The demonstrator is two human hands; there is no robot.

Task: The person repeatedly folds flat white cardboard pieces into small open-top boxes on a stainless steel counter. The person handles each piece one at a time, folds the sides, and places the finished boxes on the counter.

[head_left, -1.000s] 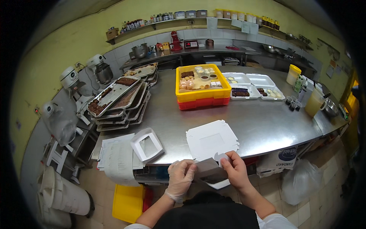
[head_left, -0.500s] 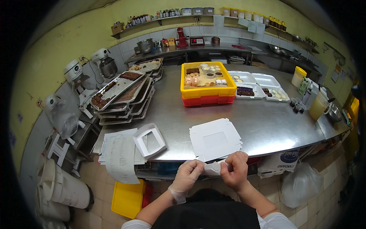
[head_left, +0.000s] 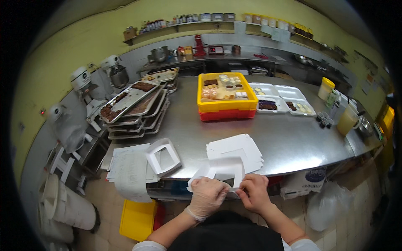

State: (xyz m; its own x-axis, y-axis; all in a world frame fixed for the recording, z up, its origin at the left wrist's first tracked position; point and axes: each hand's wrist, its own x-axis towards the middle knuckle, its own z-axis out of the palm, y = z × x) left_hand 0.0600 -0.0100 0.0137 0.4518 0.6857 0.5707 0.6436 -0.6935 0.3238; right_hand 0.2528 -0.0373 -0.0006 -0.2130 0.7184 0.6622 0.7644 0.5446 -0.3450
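A white cardboard box frame (head_left: 228, 166) with a window opening is held at the table's front edge, its sides partly raised. My left hand (head_left: 207, 196), in a clear glove, grips its near left part with closed fingers. My bare right hand (head_left: 254, 192) pinches its near right corner. Just beyond it, flat white cardboard blanks (head_left: 240, 146) lie on the table. Left of these stands a folded white window box (head_left: 151, 164), partly over papers.
On the steel table (head_left: 184, 138) stand a yellow crate (head_left: 228, 103) of baked goods on a red one, stacked baking trays (head_left: 134, 106) at left and open white foam containers (head_left: 268, 104) at right. Printed papers (head_left: 130, 171) hang over the front edge. A yellow lid (head_left: 137, 219) sits below.
The white cardboard in my hands has been opened out and tilted up, so its window and raised sides show. Both hands stay near the table edge, with the left shifted slightly down.
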